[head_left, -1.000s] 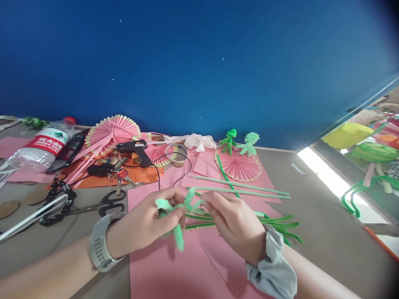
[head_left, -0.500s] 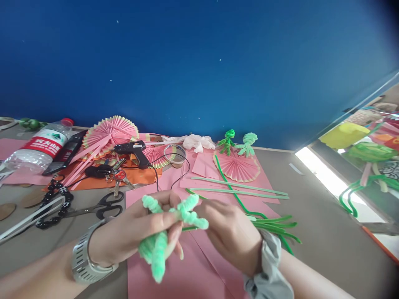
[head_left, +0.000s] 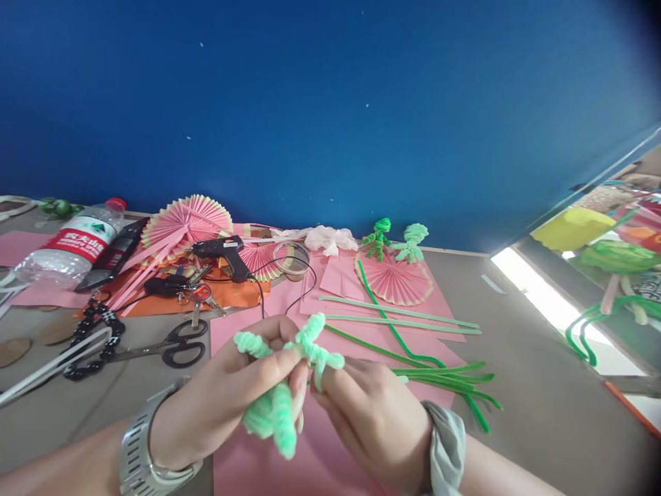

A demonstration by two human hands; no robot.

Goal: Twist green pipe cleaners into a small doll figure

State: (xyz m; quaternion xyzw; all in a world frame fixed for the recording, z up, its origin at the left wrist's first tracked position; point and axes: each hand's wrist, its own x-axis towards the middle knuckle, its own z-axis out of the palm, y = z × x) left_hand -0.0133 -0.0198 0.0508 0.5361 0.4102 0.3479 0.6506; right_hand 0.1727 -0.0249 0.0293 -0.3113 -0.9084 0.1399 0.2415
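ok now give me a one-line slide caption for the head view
Both hands on a mint-green fuzzy piece over pink paper, two green figures near the blue panel.

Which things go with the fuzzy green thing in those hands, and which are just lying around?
Belongs, it seems:
pale green pipe-cleaner figure, held by the left hand and pinched by the right hand
loose pale green pipe cleaners
darker green pipe cleaners

Probably just lying about:
red-capped plastic bottle
bunch of keys
black beaded bracelet
pleated pink paper fans
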